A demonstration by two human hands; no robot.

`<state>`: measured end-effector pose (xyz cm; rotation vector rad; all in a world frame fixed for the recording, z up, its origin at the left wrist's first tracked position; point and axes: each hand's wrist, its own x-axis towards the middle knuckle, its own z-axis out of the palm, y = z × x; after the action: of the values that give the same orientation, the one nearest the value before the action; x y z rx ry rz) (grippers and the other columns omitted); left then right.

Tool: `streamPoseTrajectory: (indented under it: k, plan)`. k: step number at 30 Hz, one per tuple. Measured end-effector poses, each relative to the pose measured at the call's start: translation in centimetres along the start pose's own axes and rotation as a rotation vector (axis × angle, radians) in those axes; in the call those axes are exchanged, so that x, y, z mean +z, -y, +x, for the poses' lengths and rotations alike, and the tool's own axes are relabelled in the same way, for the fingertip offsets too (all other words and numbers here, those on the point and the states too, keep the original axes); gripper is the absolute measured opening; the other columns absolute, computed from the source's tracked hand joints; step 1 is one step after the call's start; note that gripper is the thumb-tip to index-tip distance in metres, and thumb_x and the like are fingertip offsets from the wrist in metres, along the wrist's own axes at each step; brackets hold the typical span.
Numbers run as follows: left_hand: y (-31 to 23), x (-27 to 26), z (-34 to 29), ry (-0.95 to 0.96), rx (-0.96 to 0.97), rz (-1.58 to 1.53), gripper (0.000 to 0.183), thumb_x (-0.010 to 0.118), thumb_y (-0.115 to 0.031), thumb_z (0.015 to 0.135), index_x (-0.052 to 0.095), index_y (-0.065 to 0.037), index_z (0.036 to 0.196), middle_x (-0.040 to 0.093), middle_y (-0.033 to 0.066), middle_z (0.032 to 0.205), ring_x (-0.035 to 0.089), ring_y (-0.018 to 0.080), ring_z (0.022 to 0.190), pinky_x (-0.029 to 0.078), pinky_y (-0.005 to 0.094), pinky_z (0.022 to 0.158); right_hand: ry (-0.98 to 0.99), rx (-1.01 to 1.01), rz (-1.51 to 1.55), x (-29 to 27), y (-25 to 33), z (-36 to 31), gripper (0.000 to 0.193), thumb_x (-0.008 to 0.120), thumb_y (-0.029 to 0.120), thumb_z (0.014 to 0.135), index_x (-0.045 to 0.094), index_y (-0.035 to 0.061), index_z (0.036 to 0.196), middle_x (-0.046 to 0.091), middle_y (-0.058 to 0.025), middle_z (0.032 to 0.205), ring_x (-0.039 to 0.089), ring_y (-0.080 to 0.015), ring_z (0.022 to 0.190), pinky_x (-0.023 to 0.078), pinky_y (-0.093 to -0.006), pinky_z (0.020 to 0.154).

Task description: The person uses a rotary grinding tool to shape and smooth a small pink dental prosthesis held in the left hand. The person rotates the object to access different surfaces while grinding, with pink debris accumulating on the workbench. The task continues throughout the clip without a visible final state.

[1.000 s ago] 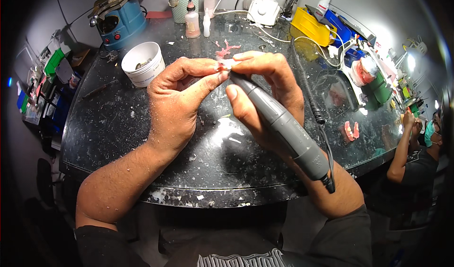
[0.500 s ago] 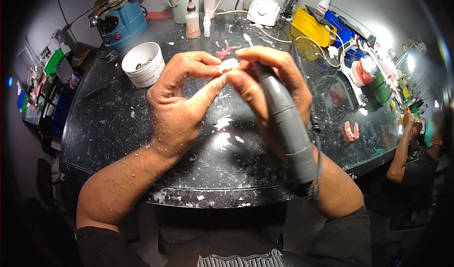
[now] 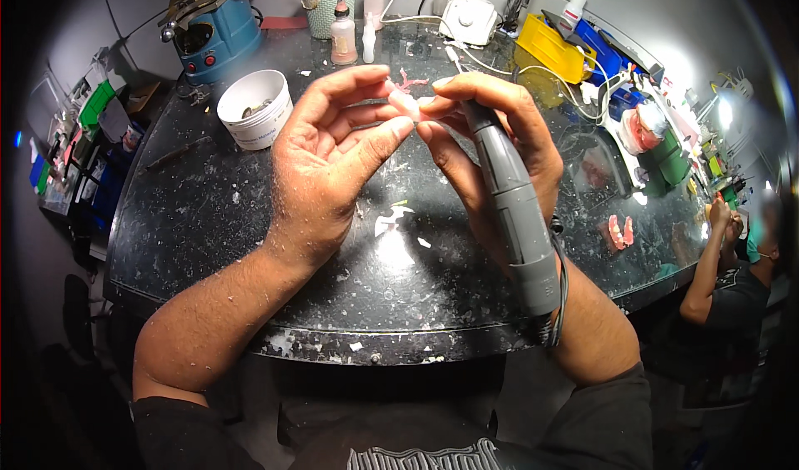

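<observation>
Above the middle of the bench, my left hand (image 3: pixel 333 150) grips a small whitish-pink piece (image 3: pixel 403 101) at the fingertips. Bright light washes out its detail, so its exact kind is unclear. My right hand (image 3: pixel 508 141) is wrapped round a grey rotary handpiece (image 3: pixel 518 208), which slants up and away with its cord at the near end. Fingertips of that hand meet the right side of the piece. Under the hands lie white scraps (image 3: pixel 394 218). Just beyond them sits a pink branching piece (image 3: pixel 409 79), partly hidden by my fingers.
A white tub (image 3: pixel 258 129) stands left of my left hand. At the back are a blue machine (image 3: pixel 220 50), bottles (image 3: pixel 343 39) and a white control box (image 3: pixel 468 19). Yellow bin (image 3: pixel 549 47) and pink denture (image 3: pixel 620 232) lie right. Another person (image 3: pixel 724 262) works far right.
The piece has turned more upright between my fingers, and my left fingers have spread and uncurled a little. My right hand and the handpiece have shifted slightly right.
</observation>
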<state>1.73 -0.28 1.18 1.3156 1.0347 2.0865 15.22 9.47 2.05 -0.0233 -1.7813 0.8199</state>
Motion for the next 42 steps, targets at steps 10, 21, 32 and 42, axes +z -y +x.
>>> streamPoseTrajectory:
  k: [10,21,32,42]
  plan:
    - [-0.2,-0.4,0.4,0.040,-0.119,-0.062,0.025,0.069,-0.003,0.092,0.062,0.000,0.116,0.071,0.0108,0.108,0.068,0.0167,0.104,0.054,0.0306,0.096,-0.027,-0.026,0.032,-0.2,0.3,0.2,0.040,0.074,-0.007,0.082,0.064,0.0025,0.120,0.067,-0.0072,0.107,0.067,-0.0134,0.093,0.055,-0.0241,0.082]
    - [0.0,-0.5,0.6,-0.043,-0.130,-0.180,0.023,0.068,-0.003,0.093,0.059,0.000,0.115,0.071,0.0142,0.107,0.070,0.0194,0.101,0.055,0.0313,0.089,-0.034,-0.141,0.022,-0.5,-0.6,-0.1,0.035,0.072,-0.006,0.074,0.064,-0.0010,0.108,0.069,-0.0143,0.106,0.069,-0.0222,0.097,0.055,-0.0343,0.091]
    - [0.2,-0.8,0.6,-0.021,-0.085,-0.138,0.020,0.069,-0.002,0.092,0.061,-0.002,0.111,0.072,0.0132,0.106,0.070,0.0186,0.100,0.055,0.0312,0.090,0.014,-0.233,-0.044,-0.3,-0.9,0.1,0.035,0.076,-0.004,0.070,0.066,-0.0004,0.103,0.069,-0.0158,0.101,0.071,-0.0280,0.099,0.055,-0.0387,0.093]
    - [0.0,-0.6,0.5,-0.033,-0.094,-0.109,0.018,0.070,-0.001,0.091,0.062,-0.001,0.107,0.072,0.0130,0.105,0.070,0.0182,0.100,0.056,0.0311,0.091,0.001,-0.214,-0.002,-0.2,-0.9,0.2,0.032,0.074,-0.005,0.072,0.066,0.0002,0.103,0.070,-0.0144,0.098,0.071,-0.0258,0.097,0.054,-0.0392,0.094]
